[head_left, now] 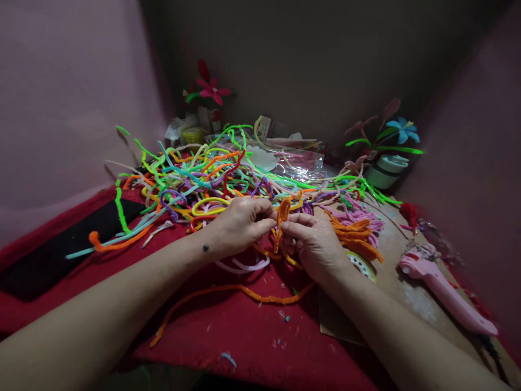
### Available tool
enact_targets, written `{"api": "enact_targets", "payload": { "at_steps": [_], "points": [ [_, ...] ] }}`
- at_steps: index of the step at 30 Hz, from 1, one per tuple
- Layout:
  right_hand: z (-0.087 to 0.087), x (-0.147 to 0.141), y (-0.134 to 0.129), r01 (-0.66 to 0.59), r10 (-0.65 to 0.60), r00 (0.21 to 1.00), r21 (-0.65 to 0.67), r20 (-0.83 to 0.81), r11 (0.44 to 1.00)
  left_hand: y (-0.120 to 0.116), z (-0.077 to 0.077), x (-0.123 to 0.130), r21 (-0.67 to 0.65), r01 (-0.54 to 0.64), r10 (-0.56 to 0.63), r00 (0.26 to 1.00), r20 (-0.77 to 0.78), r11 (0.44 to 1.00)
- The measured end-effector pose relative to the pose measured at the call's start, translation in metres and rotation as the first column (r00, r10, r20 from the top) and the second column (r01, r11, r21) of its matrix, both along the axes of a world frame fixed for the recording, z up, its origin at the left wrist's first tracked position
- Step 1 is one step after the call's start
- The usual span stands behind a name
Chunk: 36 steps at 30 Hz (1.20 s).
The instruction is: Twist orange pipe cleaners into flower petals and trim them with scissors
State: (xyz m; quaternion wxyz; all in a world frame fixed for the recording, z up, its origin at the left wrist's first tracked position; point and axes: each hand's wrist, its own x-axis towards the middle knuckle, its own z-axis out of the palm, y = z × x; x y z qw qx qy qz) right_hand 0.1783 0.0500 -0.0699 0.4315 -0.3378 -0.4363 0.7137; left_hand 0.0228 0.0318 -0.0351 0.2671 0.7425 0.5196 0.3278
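Between my two hands stands an orange pipe cleaner (284, 210) bent into a narrow, petal-like loop. My left hand (250, 220) pinches it from the left with thumb and forefinger. From the right, my right hand (311, 239) grips its lower part, fingers curled and partly hidden. A long loose orange pipe cleaner (244, 290) curves over the red cloth (244, 331) in front of my hands. Just beyond them spreads a tangled heap of multicoloured pipe cleaners (195, 179). A bundle of folded orange pieces (356, 236) lies right of my right hand.
A pink glue gun (448, 293) rests on a board (391, 304) at right. Behind it stands a lidded pale cup (386, 171) near a blue pipe-cleaner flower (402, 130). A red-pink flower (214, 91) rises at the back left. A black flat item (69, 244) lies left.
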Motion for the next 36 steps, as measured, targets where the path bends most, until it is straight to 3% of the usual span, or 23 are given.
{"api": "enact_targets", "payload": {
  "at_steps": [3, 6, 9, 13, 16, 20, 22, 28, 36],
  "points": [
    [0.000, 0.000, -0.001, -0.007, 0.007, 1.000, 0.003, 0.009, 1.000, 0.000, 0.001, 0.000, -0.002, 0.024, -0.024, 0.999, -0.022, 1.000],
    [0.001, 0.000, -0.002, 0.011, -0.012, 0.999, 0.022, 0.039, 1.000, 0.000, 0.006, 0.000, -0.144, 0.014, -0.010, 0.999, 0.031, 0.990],
    [0.002, 0.000, -0.002, 0.035, -0.039, 0.997, 0.067, 0.068, 0.997, 0.000, 0.009, 0.000, -0.331, 0.006, 0.046, 0.988, 0.150, 0.944],
    [0.004, -0.001, -0.003, 0.045, -0.058, 0.991, 0.108, 0.120, 0.993, 0.000, 0.010, 0.000, -0.392, 0.026, 0.081, 0.964, 0.254, 0.919],
    [0.005, -0.002, -0.004, 0.035, -0.049, 0.988, 0.098, 0.148, 0.995, 0.000, 0.008, 0.002, -0.321, -0.019, 0.077, 0.982, 0.170, 0.947],
    [0.003, -0.002, -0.005, 0.032, -0.040, 0.994, 0.081, 0.101, 0.996, 0.000, 0.002, 0.005, -0.019, -0.107, 0.106, 0.993, -0.053, 0.994],
    [0.002, -0.002, -0.004, 0.035, -0.041, 0.996, 0.081, 0.082, 0.996, 0.001, -0.001, 0.006, 0.054, -0.105, 0.111, 0.988, -0.111, 0.993],
    [0.004, -0.002, -0.004, 0.073, -0.076, 0.991, 0.033, 0.109, 0.997, -0.002, -0.006, 0.011, 0.166, -0.095, 0.116, 0.985, -0.124, 0.982],
    [0.001, -0.003, -0.005, 0.083, -0.084, 0.996, -0.017, -0.012, 0.996, -0.010, -0.013, 0.017, 0.127, -0.091, 0.096, 0.995, -0.032, 0.988]
  ]
}}
